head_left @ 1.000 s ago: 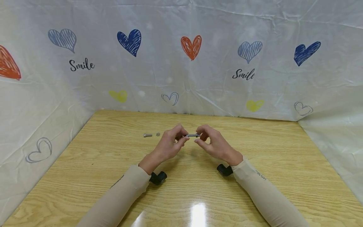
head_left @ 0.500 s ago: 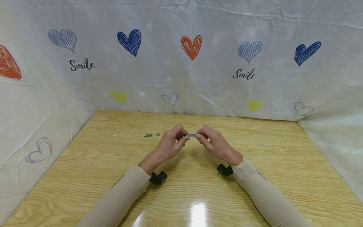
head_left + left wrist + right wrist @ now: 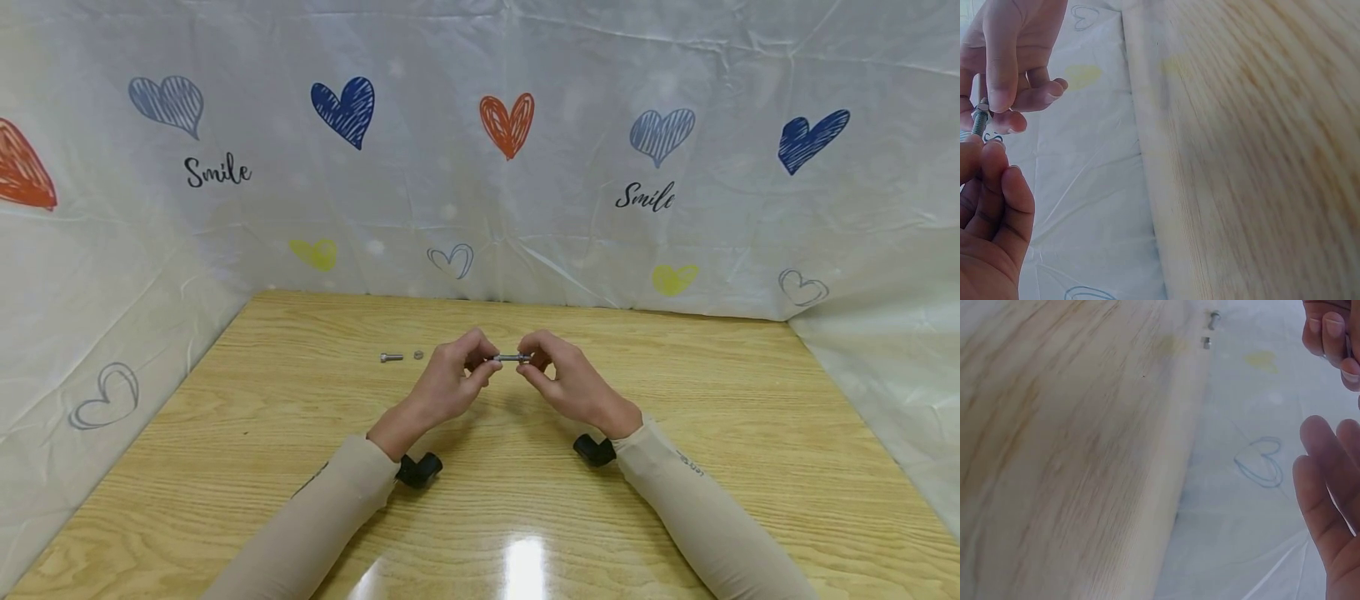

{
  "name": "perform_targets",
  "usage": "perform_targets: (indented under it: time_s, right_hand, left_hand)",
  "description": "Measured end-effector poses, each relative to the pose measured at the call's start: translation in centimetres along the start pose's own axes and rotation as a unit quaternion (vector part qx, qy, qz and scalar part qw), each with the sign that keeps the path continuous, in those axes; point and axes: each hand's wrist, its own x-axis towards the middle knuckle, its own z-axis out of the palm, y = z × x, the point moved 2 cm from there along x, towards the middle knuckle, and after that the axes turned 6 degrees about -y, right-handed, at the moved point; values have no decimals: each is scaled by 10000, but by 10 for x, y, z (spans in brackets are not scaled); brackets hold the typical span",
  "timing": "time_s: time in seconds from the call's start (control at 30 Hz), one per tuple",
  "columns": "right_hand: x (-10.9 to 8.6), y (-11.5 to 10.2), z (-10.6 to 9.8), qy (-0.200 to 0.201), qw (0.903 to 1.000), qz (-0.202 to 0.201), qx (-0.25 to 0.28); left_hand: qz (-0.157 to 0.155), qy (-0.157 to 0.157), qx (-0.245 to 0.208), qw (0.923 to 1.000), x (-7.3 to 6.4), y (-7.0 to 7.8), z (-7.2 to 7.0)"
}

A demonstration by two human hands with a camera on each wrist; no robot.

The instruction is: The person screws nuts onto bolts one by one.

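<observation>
Just above the wooden table, my left hand [image 3: 450, 379] pinches one end of a metal bolt [image 3: 507, 357] between thumb and fingertips; that end is hidden. The bolt lies level, its shank pointing right. A hex nut [image 3: 982, 107] sits around the threaded shank near its far end. My right hand [image 3: 572, 383] has its thumb and index fingertip at this nut, while its other fingers curl loosely. In the left wrist view, the right thumb [image 3: 1002, 87] lies against the nut's side, and the bolt's tip pokes past it.
Left of my hands, a second bolt [image 3: 391, 357] and a second nut [image 3: 418, 355] lie on the table [image 3: 315, 400]. A white cloth [image 3: 420, 192] printed with hearts hangs behind the table's far edge and along both sides. Black wrist mounts [image 3: 418, 471] show below the sleeves.
The right thumb and index finger closed over the nut half a second ago, then parted slightly, so the nut shows again. The left hand and bolt have stayed in place.
</observation>
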Motion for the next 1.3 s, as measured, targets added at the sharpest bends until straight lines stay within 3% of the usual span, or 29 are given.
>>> perform_targets:
  time_s: [0.4,0.77,1.3]
  right_hand:
    - [0,2,-1,-113,9998,-81,-148]
    - [-1,0,-1,99,9999,-25,37]
    - [0,1,0,72,9993,-251,-277]
  left_hand:
    - [49,14,-32,10000,1,2,1]
    - [59,25,55,10000,1,1,0]
    - [15,-7,-101,9999,0,1,0]
